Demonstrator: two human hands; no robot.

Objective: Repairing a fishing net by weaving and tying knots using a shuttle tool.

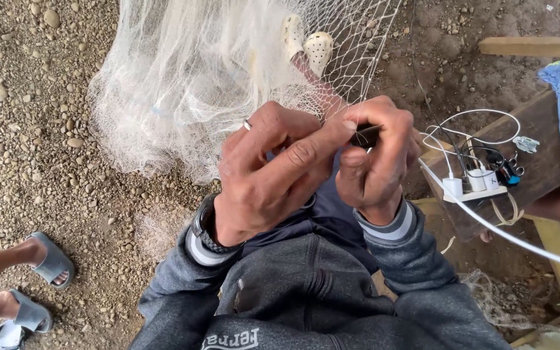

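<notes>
Gravel and pebbles cover the ground [40,129] beneath us, with a wooden worktop [539,162] at three o'clock carrying a white power strip [478,188] and its cables. At twelve o'clock a pale fishing net [183,78] spills over our outstretched legs. Our left hand [264,178] and right hand [377,162] meet at the centre, knuckles up, fingers closed: the right pinches a small dark tool [363,136], the left grips net strands.
</notes>
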